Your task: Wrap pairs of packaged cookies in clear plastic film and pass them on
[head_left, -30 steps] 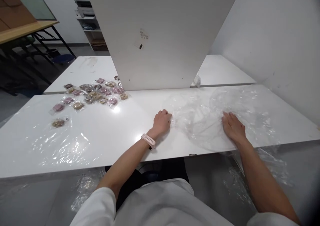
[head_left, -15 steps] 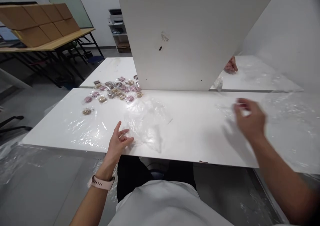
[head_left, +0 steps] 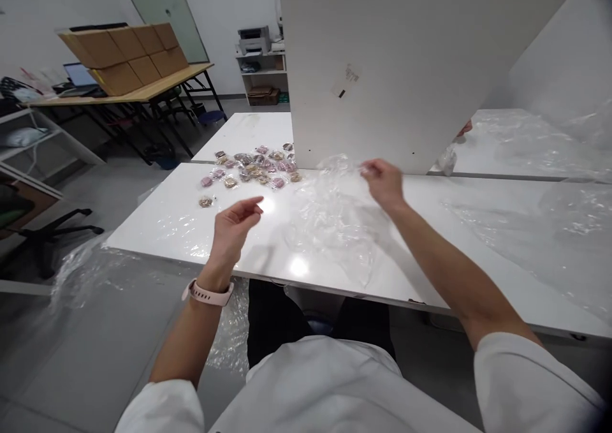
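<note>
My right hand (head_left: 385, 181) is closed in a pinch at the upper right edge of a clear plastic bag (head_left: 335, 219), which lies crumpled on the white table (head_left: 153, 210). To the left of the bag, my left hand (head_left: 236, 226) hovers above the table. Its fingers are curved, with a small gap to the thumb and nothing visible between them. A pink watch strap (head_left: 208, 294) circles the left wrist. Beyond that hand lies a pile of small clear-wrapped pieces (head_left: 261, 165), pink, brown and tan. One wrapped piece (head_left: 205, 201) rests apart from the pile.
A tall white panel (head_left: 373, 69) stands across the table's back edge. Clear plastic film (head_left: 574, 229) spreads over the right side. Behind the panel, part of another person's hand (head_left: 466, 127) shows. Cardboard boxes (head_left: 119, 57) stand on a wooden table at the far left.
My right hand has moved left to the plastic bag's upper edge. My left hand has lifted off the bag, its fingers drawn closer together. The view has swung left.
</note>
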Available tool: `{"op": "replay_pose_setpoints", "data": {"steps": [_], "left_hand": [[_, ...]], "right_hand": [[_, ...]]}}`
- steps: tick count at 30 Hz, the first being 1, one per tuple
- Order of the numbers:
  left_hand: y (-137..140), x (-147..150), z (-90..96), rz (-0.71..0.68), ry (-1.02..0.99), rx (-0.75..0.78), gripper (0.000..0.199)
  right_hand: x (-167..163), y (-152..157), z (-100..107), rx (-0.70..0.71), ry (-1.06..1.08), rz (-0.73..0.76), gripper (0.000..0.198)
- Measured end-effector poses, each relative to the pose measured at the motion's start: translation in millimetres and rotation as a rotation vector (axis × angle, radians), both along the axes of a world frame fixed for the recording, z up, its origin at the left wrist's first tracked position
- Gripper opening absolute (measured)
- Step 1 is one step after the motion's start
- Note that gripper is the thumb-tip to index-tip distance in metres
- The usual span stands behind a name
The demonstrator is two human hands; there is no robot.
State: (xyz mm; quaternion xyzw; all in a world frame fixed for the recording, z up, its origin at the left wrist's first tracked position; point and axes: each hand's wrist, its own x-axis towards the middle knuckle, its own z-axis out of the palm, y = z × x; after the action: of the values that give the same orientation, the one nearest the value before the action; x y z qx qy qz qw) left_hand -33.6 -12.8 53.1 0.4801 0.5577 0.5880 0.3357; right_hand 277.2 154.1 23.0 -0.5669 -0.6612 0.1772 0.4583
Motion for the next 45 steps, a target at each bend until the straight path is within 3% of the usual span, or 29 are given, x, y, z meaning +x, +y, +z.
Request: {"op": "replay_pose_setpoints", "data": {"steps": [3,7,9,11,14,16,18,20,21,23,26,29,31,34,35,37,39,42,45], "left_hand": [[10.4,1.6,16.1,0.015,0.148,0.183,0.062],[49.7,47.7,24.8,-0.251,0.35,0.253,0.101],[78.1,76.4,30.3,-0.351,0.382,0.289,0.105],[103.6,97.1,42.2,-0.428,0.373,0.292,0.088],[117.2,101.1,72.9,-0.451,0.346,0.329,0.037],[102.6,86.7,96.9,-0.375,0.366,0.445,0.017],[71.8,65.8,117.1,-0.316,0.432,0.572,0.011],[33.2,46.2,126.8,-0.368,0.539,0.619,0.008],[14.2,38.7,125.9,-0.432,0.613,0.607,0.007],[-18.1,29.8,111.2,-0.583,0.776,0.532,0.005],[-47.4,27.6,63.8,-0.776,0.975,0.334,0.012],[-57.8,25.7,17.2,-0.919,1.098,0.086,0.012],[-56.5,20.1,4.8,-1.046,1.103,-0.084,0.012],[-44.8,10.1,12.5,-1.25,0.905,-0.256,0.048],[-39.1,8.4,16.2,-1.26,0.807,-0.272,0.051],[-26.1,9.5,15.5,-1.15,0.653,-0.252,0.052],[-12.7,16.1,-1.8,-0.949,0.647,-0.222,0.06],[4.5,26.8,-49.4,-0.7,0.942,-0.248,0.075],[18.8,28.6,-87.7,-0.627,1.189,-0.274,0.078]], "right_hand": [[26.0,-19.8,55.4,0.304,0.002,-0.071,0.019],[34.7,-57.5,135.5,0.576,-0.157,-0.074,0.014],[36.2,-70.8,169.5,0.689,-0.281,-0.059,0.014],[43.8,-80.9,196.1,0.756,-0.447,-0.052,0.023],[69.2,-102.1,214.2,0.782,-0.687,-0.122,0.035],[89.0,-127.5,206.1,0.833,-0.829,-0.222,0.036],[103.4,-162.5,180.4,0.942,-0.966,-0.253,0.029],[108.4,-201.6,140.5,1.034,-1.053,-0.147,0.021],[107.6,-220.4,117.2,0.994,-1.083,-0.062,0.023],[102.0,-252.0,68.6,0.793,-1.134,0.129,0.035],[93.4,-279.9,5.8,0.408,-1.149,0.314,0.046],[93.9,-287.2,-21.6,0.016,-1.111,0.483,0.039],[96.8,-282.6,-13.9,-0.186,-1.003,0.618,0.038],[92.2,-260.3,17.8,-0.353,-0.727,0.701,0.044],[86.4,-248.8,26.2,-0.371,-0.632,0.673,0.045],[69.6,-220.9,29.6,-0.342,-0.47,0.55,0.049],[51.4,-189.8,11.8,-0.303,-0.407,0.413,0.056],[37.2,-144.4,-38.1,-0.344,-0.557,0.266,0.062],[44.1,-103.3,-78.0,-0.383,-0.701,0.132,0.064]]}}
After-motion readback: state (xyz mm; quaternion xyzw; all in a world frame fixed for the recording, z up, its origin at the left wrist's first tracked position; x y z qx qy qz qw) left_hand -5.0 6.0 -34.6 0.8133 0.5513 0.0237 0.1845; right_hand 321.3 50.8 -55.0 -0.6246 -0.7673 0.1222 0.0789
